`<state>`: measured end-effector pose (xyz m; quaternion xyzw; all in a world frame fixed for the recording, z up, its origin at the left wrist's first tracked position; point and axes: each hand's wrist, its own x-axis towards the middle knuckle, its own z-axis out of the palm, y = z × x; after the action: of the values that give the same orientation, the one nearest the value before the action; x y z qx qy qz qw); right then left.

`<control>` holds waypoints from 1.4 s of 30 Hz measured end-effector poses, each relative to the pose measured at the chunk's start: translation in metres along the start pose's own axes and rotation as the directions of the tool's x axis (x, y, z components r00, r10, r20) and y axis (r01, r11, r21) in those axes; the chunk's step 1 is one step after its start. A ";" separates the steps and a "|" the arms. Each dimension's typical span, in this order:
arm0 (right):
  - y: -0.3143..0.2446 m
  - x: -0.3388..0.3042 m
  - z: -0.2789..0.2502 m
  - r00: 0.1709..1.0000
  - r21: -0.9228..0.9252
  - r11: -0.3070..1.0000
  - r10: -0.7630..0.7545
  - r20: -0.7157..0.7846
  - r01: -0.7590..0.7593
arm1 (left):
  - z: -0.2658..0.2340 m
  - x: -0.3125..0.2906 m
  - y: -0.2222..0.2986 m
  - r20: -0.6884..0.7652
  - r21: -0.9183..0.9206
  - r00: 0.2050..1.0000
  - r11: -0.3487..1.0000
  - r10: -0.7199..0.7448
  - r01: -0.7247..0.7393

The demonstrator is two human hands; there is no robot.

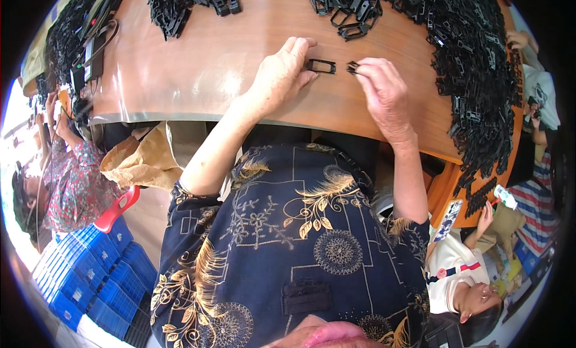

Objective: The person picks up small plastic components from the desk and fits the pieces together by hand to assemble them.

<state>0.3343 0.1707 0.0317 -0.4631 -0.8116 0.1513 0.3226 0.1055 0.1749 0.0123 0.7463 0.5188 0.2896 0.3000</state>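
Observation:
My left hand (283, 70) rests over the wooden table, its thumb and fingers closed toward the left end of a black rectangular plastic frame (322, 66). The frame has an open middle and lies flat or just above the tabletop; which of the two I cannot tell. To its right, my right hand (384, 87) pinches a small black plastic clip (352, 67) between thumb and fingertips. A short gap separates the clip from the frame. Part of the clip is hidden by my fingers.
Long heaps of black plastic parts (474, 96) line the table's right side. More piles (354, 15) lie at the far edge. A black cabled device (96, 48) stands at the left. People sit at both sides; blue crates (90, 276) and a paper sack (147, 156) are lower left.

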 end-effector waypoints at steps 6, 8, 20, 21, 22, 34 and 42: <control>-0.011 0.022 0.031 0.966 -0.137 0.957 -0.247 0.078 0.256 | 0.002 0.004 -0.008 0.040 0.142 0.999 0.989 0.023 -0.028; -0.014 0.024 0.035 0.958 -0.155 0.947 -0.270 0.097 0.283 | 0.003 0.002 -0.010 0.022 0.120 1.000 0.992 0.022 -0.024; -0.014 0.021 0.043 0.938 -0.191 0.921 -0.316 0.145 0.340 | 0.005 -0.001 -0.016 -0.027 0.082 0.997 0.995 0.068 -0.065; -0.015 0.021 0.043 0.946 -0.172 0.934 -0.291 0.144 0.313 | 0.003 -0.002 -0.017 -0.017 0.057 0.998 0.997 0.054 -0.053; -0.013 0.020 0.042 0.955 -0.156 0.947 -0.260 0.145 0.282 | 0.003 -0.002 -0.017 -0.003 0.028 0.999 0.999 0.043 -0.043; -0.009 0.024 0.050 0.971 -0.027 0.972 -0.233 0.047 0.234 | -0.090 0.041 -0.117 -0.549 0.105 0.805 0.937 -0.223 0.332; -0.010 0.021 0.052 0.982 -0.024 0.982 -0.188 0.027 0.188 | -0.083 0.052 -0.125 -0.523 0.262 0.816 0.865 -0.247 0.429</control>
<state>0.2859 0.1859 0.0057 -0.3867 -0.8574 0.1151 0.3194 -0.0158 0.2711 -0.0210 0.5890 0.7470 0.3011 0.0666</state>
